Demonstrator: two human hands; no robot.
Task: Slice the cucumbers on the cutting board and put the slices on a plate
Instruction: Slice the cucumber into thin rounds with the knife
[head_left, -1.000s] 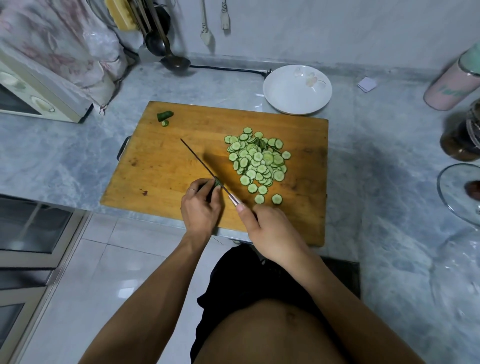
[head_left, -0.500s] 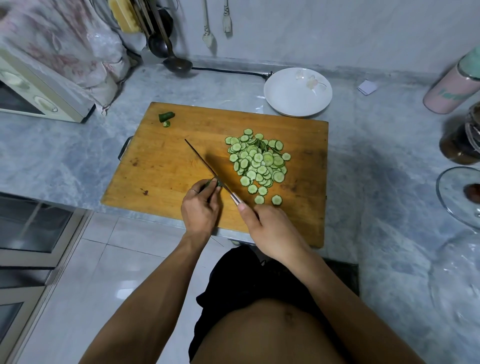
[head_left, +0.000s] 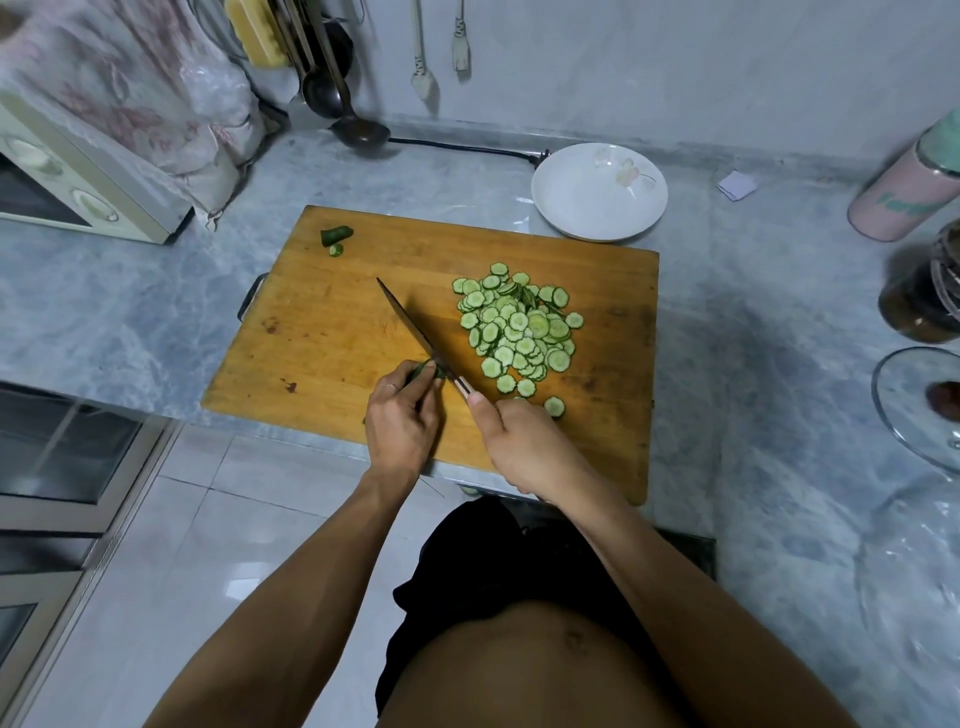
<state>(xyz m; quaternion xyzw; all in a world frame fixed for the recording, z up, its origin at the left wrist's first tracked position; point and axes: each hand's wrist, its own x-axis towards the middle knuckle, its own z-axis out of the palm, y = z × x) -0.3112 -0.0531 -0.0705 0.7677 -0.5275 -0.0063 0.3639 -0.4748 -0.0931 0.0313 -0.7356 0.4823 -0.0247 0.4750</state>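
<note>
Now your cutting board (head_left: 332, 332) lies lengthwise across the counter edge, the empty plate (head_left: 597, 192) just beyond its far right corner, likely kept near for loading; the slices (head_left: 519, 327) pile right of the blade; your right hand (head_left: 524, 447) is clenched round the knife (head_left: 415, 330) handle, tip pointing away and leftward; your left hand (head_left: 402, 421) pinches the cucumber stub (head_left: 427, 370) against the blade, its long axis mostly hidden.

Green cucumber slices (head_left: 519, 325) lie heaped on the wooden cutting board (head_left: 322, 332); white plate (head_left: 576, 202) beyond.
</note>
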